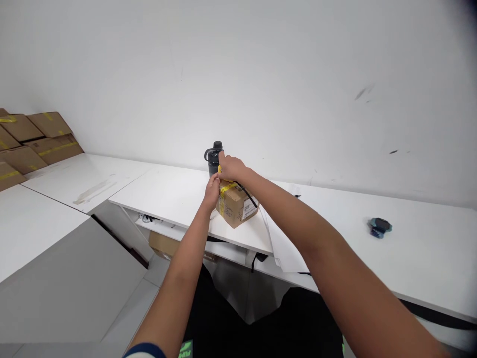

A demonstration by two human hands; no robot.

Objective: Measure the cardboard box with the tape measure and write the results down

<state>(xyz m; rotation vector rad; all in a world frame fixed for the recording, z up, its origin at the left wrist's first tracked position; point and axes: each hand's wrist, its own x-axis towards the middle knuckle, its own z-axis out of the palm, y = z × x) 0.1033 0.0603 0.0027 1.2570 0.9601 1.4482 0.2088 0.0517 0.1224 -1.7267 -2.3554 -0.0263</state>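
Note:
A small brown cardboard box [237, 208] with yellow tape and a white label sits on the white table [175, 194]. My left hand [212, 191] presses against the box's left upper edge, fingers closed on it. My right hand [230, 167] is over the box top, fingers pinched on a yellow strip of tape. A thin black cord runs from under that hand across the box. A black bottle [214, 156] with a loop lid stands just behind the box.
Several taped cardboard boxes [30, 141] are stacked at the far left on another white table. A small dark blue object [379, 227] lies on the table at right. White paper sheets [281, 238] overhang the table edge beside the box. A white wall rises behind.

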